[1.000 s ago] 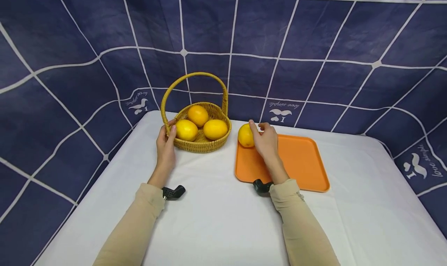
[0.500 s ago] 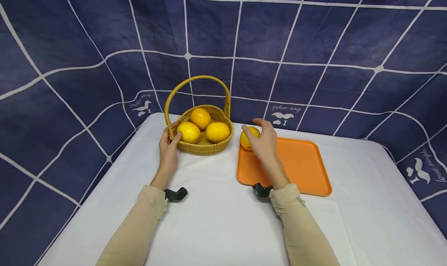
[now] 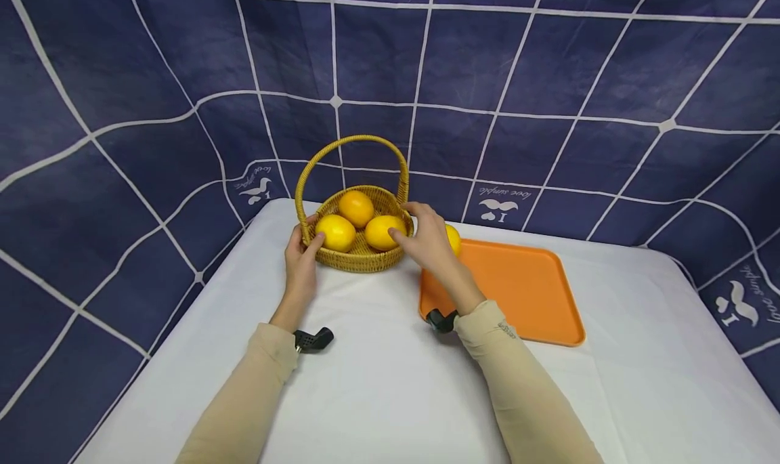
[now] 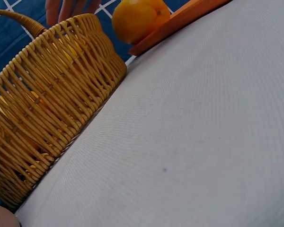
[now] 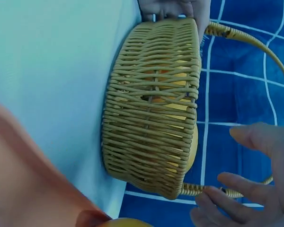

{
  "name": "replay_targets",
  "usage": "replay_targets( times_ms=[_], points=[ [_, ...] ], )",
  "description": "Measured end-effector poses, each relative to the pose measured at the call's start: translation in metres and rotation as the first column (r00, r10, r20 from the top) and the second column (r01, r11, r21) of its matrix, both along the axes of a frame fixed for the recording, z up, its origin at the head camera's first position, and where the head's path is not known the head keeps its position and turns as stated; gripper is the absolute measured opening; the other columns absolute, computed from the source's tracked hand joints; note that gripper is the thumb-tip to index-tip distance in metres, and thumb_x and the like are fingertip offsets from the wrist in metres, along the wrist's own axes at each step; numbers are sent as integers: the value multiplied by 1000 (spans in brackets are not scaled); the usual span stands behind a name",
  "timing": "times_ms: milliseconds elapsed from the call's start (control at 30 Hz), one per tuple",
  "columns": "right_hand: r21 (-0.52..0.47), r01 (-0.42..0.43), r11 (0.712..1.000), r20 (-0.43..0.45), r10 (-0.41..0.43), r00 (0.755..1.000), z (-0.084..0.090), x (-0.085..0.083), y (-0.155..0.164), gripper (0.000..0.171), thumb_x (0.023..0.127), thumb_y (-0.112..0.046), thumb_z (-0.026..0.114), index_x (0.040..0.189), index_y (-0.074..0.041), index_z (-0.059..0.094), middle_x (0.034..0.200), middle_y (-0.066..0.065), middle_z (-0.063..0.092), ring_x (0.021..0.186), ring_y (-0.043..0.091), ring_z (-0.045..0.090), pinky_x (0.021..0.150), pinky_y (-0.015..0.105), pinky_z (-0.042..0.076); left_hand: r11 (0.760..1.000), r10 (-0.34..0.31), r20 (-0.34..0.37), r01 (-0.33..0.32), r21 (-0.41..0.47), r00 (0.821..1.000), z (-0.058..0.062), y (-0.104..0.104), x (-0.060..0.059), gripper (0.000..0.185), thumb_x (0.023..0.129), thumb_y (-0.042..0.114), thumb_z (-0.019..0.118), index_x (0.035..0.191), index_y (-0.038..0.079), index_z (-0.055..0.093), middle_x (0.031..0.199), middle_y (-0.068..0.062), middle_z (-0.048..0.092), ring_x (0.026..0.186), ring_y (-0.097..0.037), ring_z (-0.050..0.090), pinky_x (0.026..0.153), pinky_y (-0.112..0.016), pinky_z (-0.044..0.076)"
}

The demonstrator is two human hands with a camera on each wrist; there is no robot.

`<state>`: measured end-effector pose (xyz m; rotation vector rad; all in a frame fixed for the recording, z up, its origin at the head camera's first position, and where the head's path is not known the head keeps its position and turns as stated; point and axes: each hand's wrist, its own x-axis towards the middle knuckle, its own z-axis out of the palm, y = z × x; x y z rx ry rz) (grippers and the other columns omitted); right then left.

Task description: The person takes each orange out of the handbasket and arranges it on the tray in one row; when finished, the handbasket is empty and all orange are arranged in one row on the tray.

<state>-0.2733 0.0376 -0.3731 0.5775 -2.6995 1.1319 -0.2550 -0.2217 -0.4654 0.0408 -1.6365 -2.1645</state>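
Right hand (image 3: 429, 242) off the lemon (image 3: 453, 239) now, where half a second ago it was cupped over that fruit at the near-left corner of the orange tray (image 3: 518, 289); a second ago wrapped round it more closely. Swung leftward since then, to the right rim of the wicker basket (image 3: 361, 257), fingers (image 3: 399, 234) spread and relaxed, holding nothing, tips just over the rightmost lemon in the basket (image 3: 382, 232). From the right wrist view, same story: open fingers (image 5: 255, 137) hovering past the basket's edge (image 5: 151, 109), apart from the weave, no fruit between them.

Released lemon left sitting on the tray's corner, just beside the basket, seen also from the left wrist view (image 4: 139, 19) resting on the tray's edge (image 4: 180, 21).

Left hand (image 3: 302, 261) much as before, at the basket's left rim near the foot of the handle (image 3: 353, 142), thumb hooked over the rim and fingers curled against the wall, steadying it on the white tabletop (image 3: 378, 383).

Three lemons in the basket, one on the tray. Judging by that: one transfer finished, the next reach under way, nothing grasped yet. Head view also shifted slightly, basket and tray sitting a little lower and to the right in frame than a second ago
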Motion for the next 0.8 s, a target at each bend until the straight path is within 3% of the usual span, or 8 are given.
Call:
replay_targets(
  times_ms=[100, 333, 467, 633, 700, 800],
  points=[
    [26, -32, 999, 25, 31, 999, 1, -6, -1, 63, 95, -30, 77, 150, -7, 55, 150, 16, 57, 138, 36, 53, 120, 51, 41, 999, 10, 13, -9, -31, 1000, -3, 1, 0, 45, 106, 6, 58, 151, 4, 52, 158, -7, 52, 149, -17, 43, 125, -25, 32],
    [-65, -108, 992, 67, 112, 991, 12, -24, -3, 59, 91, -11, 77, 147, -6, 59, 146, 15, 63, 134, 36, 60, 113, 46, 51, 998, 9, 12, -8, -56, 1000, -3, 1, 0, 44, 106, 8, 58, 150, 5, 53, 157, -5, 53, 149, -15, 43, 125, -26, 32],
    [94, -180, 979, 129, 167, 977, 12, -35, -15, 62, 91, -14, 79, 148, -5, 57, 148, 13, 62, 137, 32, 57, 116, 44, 48, 999, 2, 4, -2, -32, 1000, -1, 0, -1, 45, 106, 6, 58, 151, 3, 52, 159, -8, 51, 150, -18, 42, 126, -26, 31],
    [325, -245, 914, 182, 193, 964, 6, -43, -33, 67, 88, -17, 82, 149, -4, 56, 145, 14, 63, 135, 34, 55, 113, 46, 47, 1000, -16, 8, 16, 2, 1000, 2, 0, 1, 48, 105, 3, 58, 152, 0, 50, 161, -12, 49, 152, -20, 40, 127, -27, 30],
    [367, -235, 900, 169, 184, 968, 3, -44, -38, 69, 86, -19, 85, 148, -4, 57, 142, 14, 64, 133, 35, 56, 112, 46, 47, 1000, -25, 16, 24, 7, 1000, 7, 0, 4, 48, 104, 2, 59, 151, -2, 49, 161, -13, 48, 152, -20, 41, 127, -27, 31],
    [364, -206, 908, 129, 170, 977, -2, -42, -42, 71, 85, -22, 88, 146, -4, 58, 140, 14, 66, 130, 33, 58, 112, 45, 48, 999, -32, 23, 31, 13, 999, 14, 2, 10, 49, 104, 1, 59, 151, -3, 49, 161, -15, 48, 151, -21, 41, 126, -27, 32]
  ],
)
